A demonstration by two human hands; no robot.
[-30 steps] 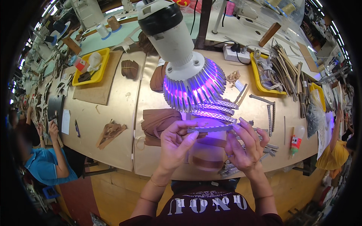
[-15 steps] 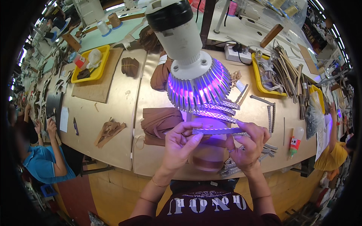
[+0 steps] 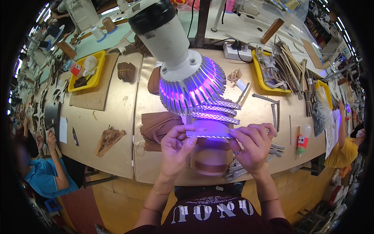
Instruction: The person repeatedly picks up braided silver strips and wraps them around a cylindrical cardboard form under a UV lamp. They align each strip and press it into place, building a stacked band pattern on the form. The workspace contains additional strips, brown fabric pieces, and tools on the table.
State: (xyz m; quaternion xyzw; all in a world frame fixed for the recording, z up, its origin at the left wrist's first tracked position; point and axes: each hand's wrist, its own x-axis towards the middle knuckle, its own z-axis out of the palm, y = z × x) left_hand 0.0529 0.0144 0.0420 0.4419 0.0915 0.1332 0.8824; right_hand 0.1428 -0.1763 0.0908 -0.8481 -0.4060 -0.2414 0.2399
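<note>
A narrow strap [image 3: 210, 135] with a smooth flat face and a braided edge stretches level between my hands, lit purple. My left hand [image 3: 175, 150] pinches one end between thumb and fingers. At the other end, the fingertips and thumb of my right hand [image 3: 253, 149] close on it. Just beyond hangs a lamp [image 3: 193, 84] with a ribbed metal head glowing purple. Below the lamp, several braided straps [image 3: 217, 116] lie across a rounded stand [image 3: 210, 168] with a brown band. More braided straps [image 3: 237, 171] are heaped beside my right wrist.
Folded brown strips [image 3: 159, 130] lie left of my left hand. Yellow trays [image 3: 102, 70] stand at the far left and far right [image 3: 258, 74]. A red-labelled squeeze bottle [image 3: 303, 141] is at right. Co-workers in blue [image 3: 48, 175] and yellow [image 3: 341, 154] sit at either side.
The whole view has shifted slightly. My right hand has drawn back a little to the right, its fingers straighter, and the strap's braided edge now faces me more.
</note>
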